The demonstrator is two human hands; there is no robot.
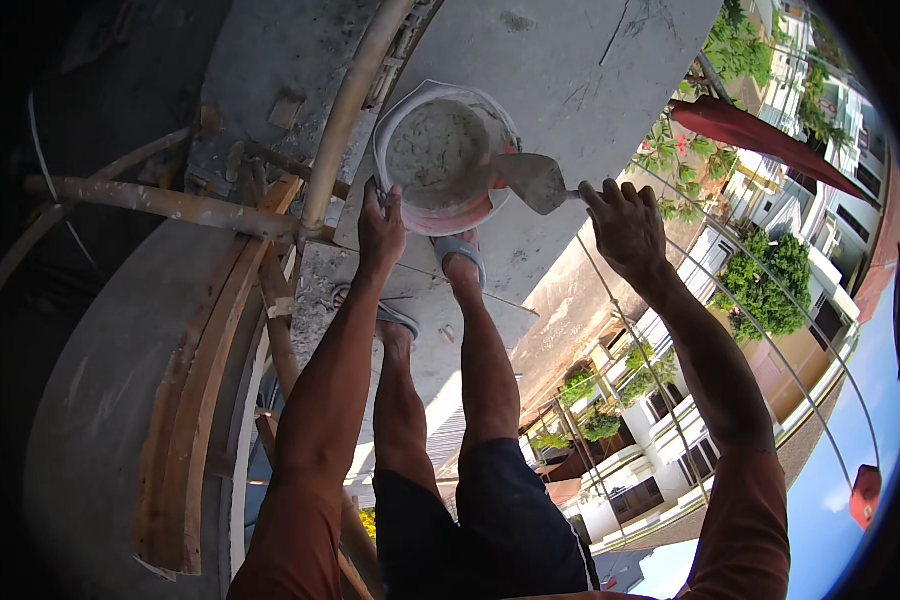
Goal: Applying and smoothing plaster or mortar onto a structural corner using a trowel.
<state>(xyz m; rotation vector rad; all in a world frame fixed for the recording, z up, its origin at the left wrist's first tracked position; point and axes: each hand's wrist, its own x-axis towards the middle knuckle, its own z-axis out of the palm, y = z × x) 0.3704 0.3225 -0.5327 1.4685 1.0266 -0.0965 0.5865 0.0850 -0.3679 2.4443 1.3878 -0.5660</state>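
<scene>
From my remote post I have the mortar bucket (379,150) at twelve o'clock, its near rim grasped by the left hand (381,235), presumably for steadiness; toward two, the right hand (626,228) clasps a masonry trowel (538,184) (blade across the rim, perhaps limiting drips).

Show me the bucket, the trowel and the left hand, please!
Bucket (437,216): head view, on its wall, at the side nearest the person.
Trowel (537,184): head view, on its blade.
Left hand (381,232): head view, on the back of it.
</scene>
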